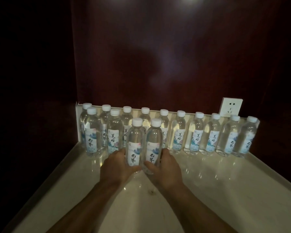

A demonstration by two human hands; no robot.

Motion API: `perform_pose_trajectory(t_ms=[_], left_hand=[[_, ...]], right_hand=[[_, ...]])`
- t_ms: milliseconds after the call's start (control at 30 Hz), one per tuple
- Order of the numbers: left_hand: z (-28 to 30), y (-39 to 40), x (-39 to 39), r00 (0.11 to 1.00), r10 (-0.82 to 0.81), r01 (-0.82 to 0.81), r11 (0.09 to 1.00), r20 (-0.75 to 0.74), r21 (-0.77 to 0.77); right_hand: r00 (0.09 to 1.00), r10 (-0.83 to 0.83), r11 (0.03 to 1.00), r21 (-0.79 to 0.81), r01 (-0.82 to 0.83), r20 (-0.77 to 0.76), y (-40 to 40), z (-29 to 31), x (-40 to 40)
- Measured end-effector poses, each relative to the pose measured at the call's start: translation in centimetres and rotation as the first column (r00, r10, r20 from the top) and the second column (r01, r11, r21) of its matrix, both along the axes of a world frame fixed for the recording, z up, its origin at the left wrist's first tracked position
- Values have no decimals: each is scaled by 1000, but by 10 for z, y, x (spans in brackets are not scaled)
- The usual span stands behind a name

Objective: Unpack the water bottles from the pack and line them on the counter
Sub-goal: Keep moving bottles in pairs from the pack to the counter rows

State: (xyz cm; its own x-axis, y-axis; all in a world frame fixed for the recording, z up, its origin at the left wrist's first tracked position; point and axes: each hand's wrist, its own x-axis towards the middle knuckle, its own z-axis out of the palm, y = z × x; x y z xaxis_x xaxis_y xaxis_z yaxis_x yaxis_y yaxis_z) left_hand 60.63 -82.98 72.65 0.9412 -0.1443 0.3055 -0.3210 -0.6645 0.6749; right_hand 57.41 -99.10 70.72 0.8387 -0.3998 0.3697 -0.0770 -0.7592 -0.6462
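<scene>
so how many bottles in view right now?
14. Ten in the back row along the wall, two in front of it at the left, one in the left hand, one in the right hand. None seems hidden.

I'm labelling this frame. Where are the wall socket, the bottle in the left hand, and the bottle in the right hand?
wall socket (230,107): head view, middle of its white faceplate.
left-hand bottle (134,153): head view, on its label.
right-hand bottle (153,153): head view, on its label.
</scene>
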Motion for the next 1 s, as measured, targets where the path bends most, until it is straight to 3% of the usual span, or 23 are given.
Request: perform_pose_trajectory(t_ms=[100, 233, 433, 767, 1000], left_hand=[[-1, -11, 6, 995, 90, -91, 995, 40, 38], [-8, -26, 10, 987, 156, -153, 986, 45, -65], [-7, -37, 18, 975, 222, -221, 974, 14, -53], [-4, -41, 21, 961, 274, -274, 962, 27, -13], [0, -43, 18, 962, 270, -271, 962, 53, 19]], right_hand=[[1000, 2, 1000, 8, -2, 22, -1, 0, 9], [999, -25, 1000, 1, 25, 26, -2, 0, 20], [998, -61, 997, -49, 62, 29, -4, -5, 33], [994, -108, 981, -159, 110, 25, -7, -7, 46], [994, -109, 983, -145, 112, 28, -6, -7, 46]])
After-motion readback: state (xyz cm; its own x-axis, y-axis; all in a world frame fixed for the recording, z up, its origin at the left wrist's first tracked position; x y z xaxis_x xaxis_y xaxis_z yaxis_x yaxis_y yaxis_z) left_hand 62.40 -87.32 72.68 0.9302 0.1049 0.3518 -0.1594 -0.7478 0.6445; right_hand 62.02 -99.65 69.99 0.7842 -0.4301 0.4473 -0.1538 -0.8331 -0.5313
